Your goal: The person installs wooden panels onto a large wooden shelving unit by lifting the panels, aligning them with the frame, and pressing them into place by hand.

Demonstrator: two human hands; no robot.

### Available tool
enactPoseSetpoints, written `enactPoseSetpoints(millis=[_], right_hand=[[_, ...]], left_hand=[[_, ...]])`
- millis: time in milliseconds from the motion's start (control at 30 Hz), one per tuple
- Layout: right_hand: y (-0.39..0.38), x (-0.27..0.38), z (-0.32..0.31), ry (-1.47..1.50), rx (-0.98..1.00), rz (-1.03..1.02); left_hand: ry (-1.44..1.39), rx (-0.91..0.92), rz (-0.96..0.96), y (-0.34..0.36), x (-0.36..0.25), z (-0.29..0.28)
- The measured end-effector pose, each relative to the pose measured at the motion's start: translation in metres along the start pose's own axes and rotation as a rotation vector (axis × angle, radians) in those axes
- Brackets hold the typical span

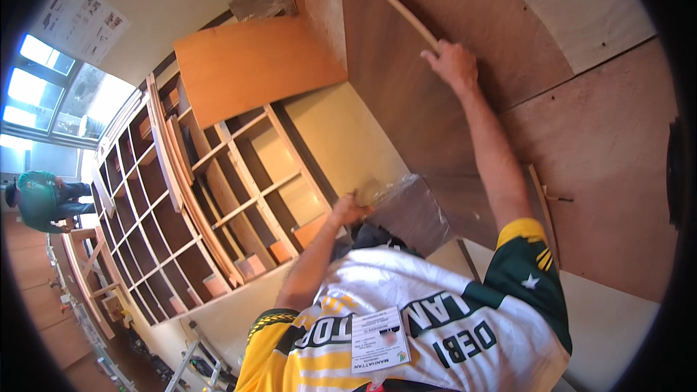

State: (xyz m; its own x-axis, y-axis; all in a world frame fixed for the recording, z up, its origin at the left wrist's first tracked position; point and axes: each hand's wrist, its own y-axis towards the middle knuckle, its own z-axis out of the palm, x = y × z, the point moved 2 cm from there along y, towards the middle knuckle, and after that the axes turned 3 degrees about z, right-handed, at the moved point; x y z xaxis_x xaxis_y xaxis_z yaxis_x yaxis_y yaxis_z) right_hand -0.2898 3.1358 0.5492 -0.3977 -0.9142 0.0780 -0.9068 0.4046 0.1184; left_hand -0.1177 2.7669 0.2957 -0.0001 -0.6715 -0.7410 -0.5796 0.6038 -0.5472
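Observation:
A large dark brown wooden panel (pixel 414 101) with a pale edge stands tilted in front of me on the right. My right hand (pixel 456 67) is closed over that edge, with the thumb on the panel's brown face. Lower and to the left, my left hand (pixel 350 210) is curled beside a clear plastic-wrapped piece (pixel 410 210). Something blurred shows by its fingers, and I cannot make out what they hold. The wrapped piece lies against the panel's lower part.
An orange-brown board (pixel 254 65) leans over a wooden frame of square compartments (pixel 156 225) on the left. Plywood sheets (pixel 595 145) lie to the right. A person in a green shirt (pixel 40 199) is at the far left near windows (pixel 54 94). A metal ladder (pixel 192 366) is at lower left.

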Motion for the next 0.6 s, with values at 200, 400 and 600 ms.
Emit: enactPoseSetpoints(millis=[200,400,600], right_hand=[[0.017,-0.002,0.002,0.102,0.063,-0.009],[0.018,-0.001,0.015,0.169,0.225,0.017],[0.04,-0.01,0.042,0.169,0.181,-0.081]], left_hand=[[-0.363,-0.345,-0.506,-0.129,0.234,0.016],[-0.62,-0.41,-0.686,-0.205,0.253,0.038],[-0.732,-0.349,-0.557,-0.202,0.193,0.049]])
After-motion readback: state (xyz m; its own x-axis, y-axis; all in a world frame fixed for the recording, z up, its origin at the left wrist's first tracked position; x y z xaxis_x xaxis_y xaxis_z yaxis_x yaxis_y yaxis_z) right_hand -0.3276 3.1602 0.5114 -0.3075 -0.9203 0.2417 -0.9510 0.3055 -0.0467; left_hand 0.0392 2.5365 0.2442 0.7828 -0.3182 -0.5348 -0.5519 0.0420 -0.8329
